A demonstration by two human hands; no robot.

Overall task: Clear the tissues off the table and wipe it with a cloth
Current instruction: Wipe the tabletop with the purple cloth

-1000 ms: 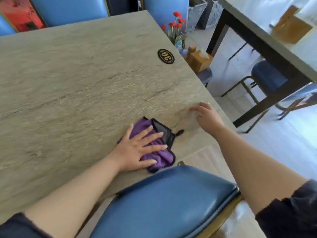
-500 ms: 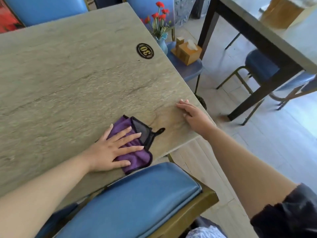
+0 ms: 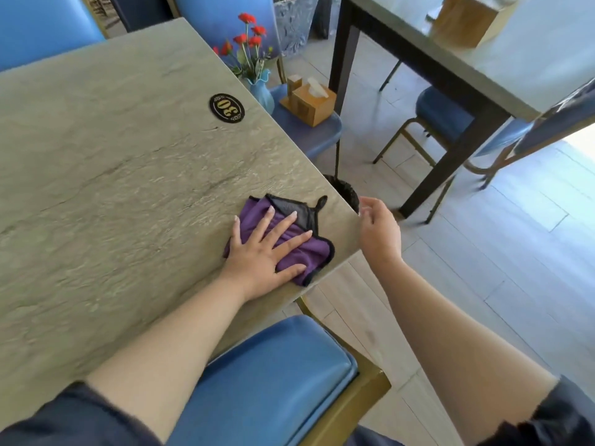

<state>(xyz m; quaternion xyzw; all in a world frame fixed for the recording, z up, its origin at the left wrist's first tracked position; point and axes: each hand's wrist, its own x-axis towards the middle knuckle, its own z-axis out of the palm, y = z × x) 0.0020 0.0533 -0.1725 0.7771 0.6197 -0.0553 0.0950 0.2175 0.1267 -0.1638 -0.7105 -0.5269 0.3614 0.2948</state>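
Pressing flat with spread fingers, the left hand (image 3: 262,249) rests on the purple cloth (image 3: 297,249) at the worktop's (image 3: 128,162) near corner; at its 3 o'clock, the right hand (image 3: 378,228) hangs loosely curled, empty, just off the edge

Colours here: the surface (image 3: 112,162) is greyish-beige with a streaky stone grain, and the oval badge (image 3: 226,108) on it is black with gold "30". The cloth (image 3: 291,249) is purple with black trim. Chair seat (image 3: 267,375) is bright blue on a gold frame, flowers (image 3: 249,33) red, vase (image 3: 262,91) light blue, tissue box (image 3: 314,104) tan wood.
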